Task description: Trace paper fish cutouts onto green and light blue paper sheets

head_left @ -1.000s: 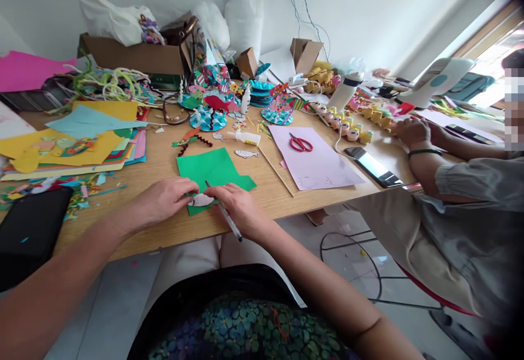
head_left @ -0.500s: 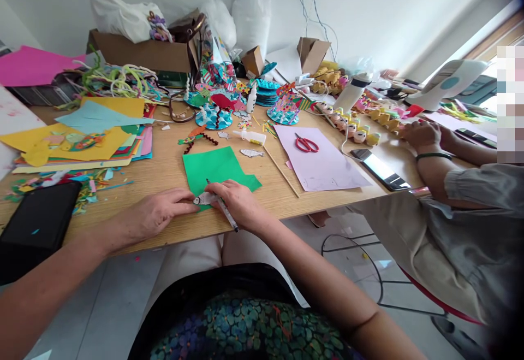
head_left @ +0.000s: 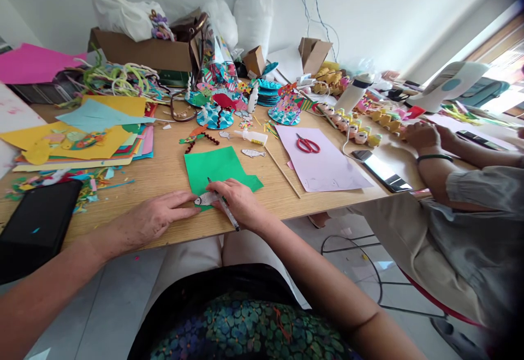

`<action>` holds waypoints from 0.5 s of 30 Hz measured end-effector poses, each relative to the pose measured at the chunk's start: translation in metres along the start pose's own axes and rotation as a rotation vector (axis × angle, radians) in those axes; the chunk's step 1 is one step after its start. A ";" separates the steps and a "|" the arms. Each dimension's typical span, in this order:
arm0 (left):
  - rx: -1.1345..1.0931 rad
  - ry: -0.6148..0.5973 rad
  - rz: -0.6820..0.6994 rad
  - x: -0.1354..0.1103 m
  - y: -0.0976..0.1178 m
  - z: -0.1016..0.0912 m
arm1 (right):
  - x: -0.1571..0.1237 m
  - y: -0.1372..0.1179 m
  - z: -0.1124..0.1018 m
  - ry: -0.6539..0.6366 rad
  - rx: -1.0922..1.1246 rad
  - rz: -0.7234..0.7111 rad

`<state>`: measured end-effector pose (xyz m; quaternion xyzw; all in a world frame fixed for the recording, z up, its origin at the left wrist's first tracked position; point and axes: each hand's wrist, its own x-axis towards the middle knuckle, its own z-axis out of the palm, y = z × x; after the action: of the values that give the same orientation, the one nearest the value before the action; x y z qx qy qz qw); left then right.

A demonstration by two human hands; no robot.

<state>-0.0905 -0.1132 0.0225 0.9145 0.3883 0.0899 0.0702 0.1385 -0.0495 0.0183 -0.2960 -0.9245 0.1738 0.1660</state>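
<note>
My right hand (head_left: 242,202) grips a clear pen with a dark tip (head_left: 230,215), which slants across the near edge of a green paper sheet (head_left: 215,166). A white paper fish cutout (head_left: 204,199) with a drawn eye and scales lies on the sheet's near left corner, partly hidden by the right fingers. My left hand (head_left: 158,217) rests on the table with its fingers stretched out, the fingertips touching the fish's head end. Behind the green sheet lie another paper fish (head_left: 252,153), a white glue bottle (head_left: 254,137) and a wooden stick (head_left: 283,172).
Red-handled scissors (head_left: 308,144) lie on a lilac sheet (head_left: 327,166). Coloured paper (head_left: 137,149) is stacked at left, near a black phone (head_left: 39,223). Blue paper craft pieces (head_left: 215,117) stand behind. At right, a co-worker's hands (head_left: 423,136) are near another phone (head_left: 380,170).
The whole view has shifted very slightly. My left fingers have eased a little on the fish's head, and the right hand with the pen stays almost in place.
</note>
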 end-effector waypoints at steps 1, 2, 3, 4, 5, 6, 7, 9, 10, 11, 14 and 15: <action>0.006 0.003 0.005 0.000 0.000 0.000 | 0.000 0.000 0.000 -0.002 -0.001 0.001; 0.011 0.006 0.010 0.000 0.000 0.000 | 0.000 0.000 0.000 -0.003 -0.002 0.003; 0.016 0.008 0.014 0.000 0.000 0.000 | 0.000 0.000 0.000 -0.005 -0.002 0.004; 0.019 0.010 0.019 0.000 0.000 0.000 | 0.000 0.000 0.000 -0.007 -0.001 0.005; 0.020 0.010 0.024 0.000 0.000 0.000 | -0.001 0.001 0.000 -0.008 -0.001 0.005; 0.021 0.008 0.028 -0.001 0.000 -0.001 | -0.001 0.001 0.000 -0.008 0.000 0.005; 0.020 0.006 0.031 -0.001 0.000 -0.001 | -0.001 0.001 0.000 -0.006 0.000 0.003; 0.014 -0.002 0.028 -0.001 -0.001 0.000 | -0.002 0.002 0.000 -0.001 0.001 -0.002; 0.007 -0.005 0.023 -0.002 -0.001 0.000 | -0.002 0.002 0.000 0.002 0.001 -0.004; -0.001 -0.006 0.018 -0.002 -0.001 0.001 | -0.002 0.003 0.000 0.003 0.002 -0.006; -0.024 0.000 0.001 -0.003 -0.002 0.002 | -0.003 0.003 0.000 -0.004 0.011 -0.007; -0.028 0.000 -0.003 -0.003 -0.001 0.002 | -0.002 0.004 0.001 -0.006 0.015 -0.007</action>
<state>-0.0930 -0.1143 0.0200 0.9128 0.3883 0.0953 0.0829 0.1419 -0.0485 0.0156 -0.2909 -0.9246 0.1810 0.1663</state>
